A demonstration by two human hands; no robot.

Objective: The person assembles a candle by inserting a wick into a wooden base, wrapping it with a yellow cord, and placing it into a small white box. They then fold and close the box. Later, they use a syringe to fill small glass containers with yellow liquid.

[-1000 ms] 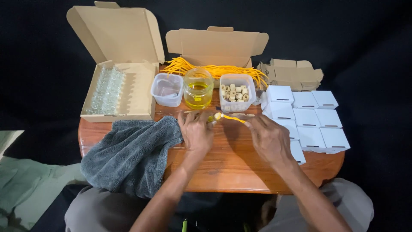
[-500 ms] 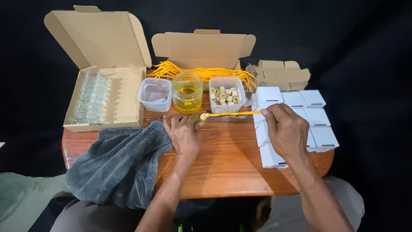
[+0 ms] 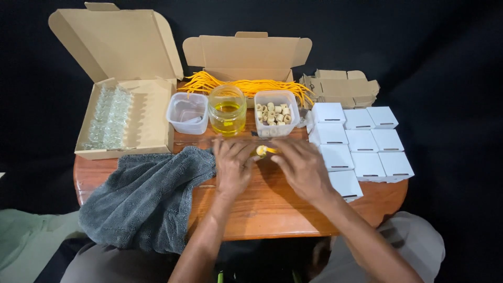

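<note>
Both my hands meet over the wooden table [image 3: 262,209], just in front of the jar. My left hand [image 3: 233,165] and my right hand [image 3: 301,167] pinch a small yellow-topped piece [image 3: 261,151] between their fingertips. A short orange bit shows beside it at my right fingers; the rest is hidden by my hands. Behind them stand a glass jar of yellow liquid [image 3: 227,111], a clear tub of small cream-coloured rings [image 3: 275,113] and a clear, nearly empty tub [image 3: 187,112]. A heap of orange cords [image 3: 246,85] lies further back.
A grey towel [image 3: 146,196] hangs over the table's left front edge. An open cardboard box of small glass vials [image 3: 123,118] sits at the left, another open box [image 3: 246,55] at the back. Several white folded boxes [image 3: 359,144] fill the right side, flat brown cartons [image 3: 340,89] behind them.
My right hand has come in from the right towards my left hand. The long orange cord it held out sideways is drawn in; only a short bit shows now.
</note>
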